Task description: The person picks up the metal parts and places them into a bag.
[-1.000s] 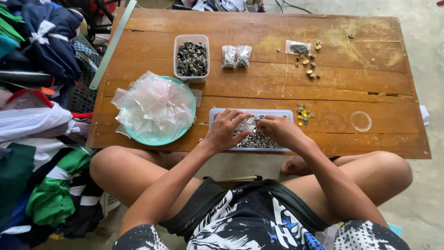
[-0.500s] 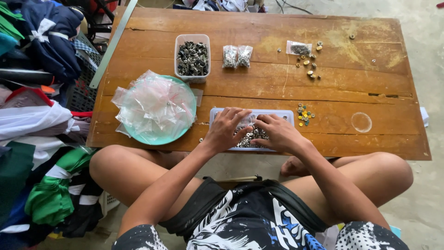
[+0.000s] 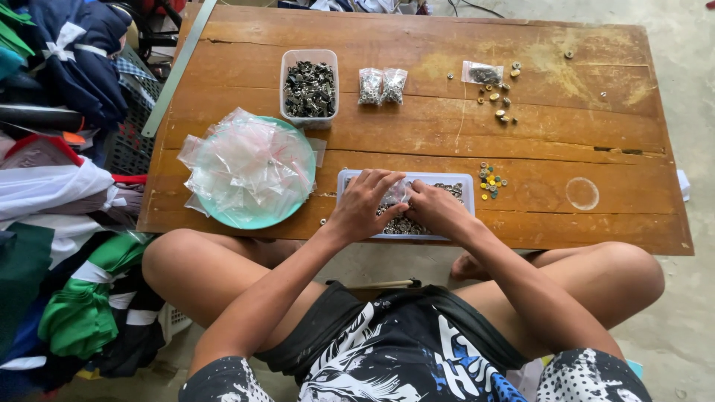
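Observation:
Both of my hands rest in a shallow clear tray (image 3: 467,181) of small metal pieces at the near edge of the wooden table (image 3: 417,141). My left hand (image 3: 363,202) lies palm down over the tray's left half, fingers spread. My right hand (image 3: 434,208) sits beside it, fingers bent toward a small clear plastic bag (image 3: 397,192) between the two hands. Which fingers pinch the bag is hidden.
A teal plate (image 3: 246,216) piled with empty clear bags sits left of the tray. Farther back stand a clear tub of dark metal parts (image 3: 309,83), two filled bags (image 3: 381,85) and loose buttons (image 3: 497,95). Coloured buttons (image 3: 491,181) lie right of the tray. Clothes are heaped at left (image 3: 52,186).
Both hands have drawn closer together over the tray, and the right hand has shifted left toward the small bag.

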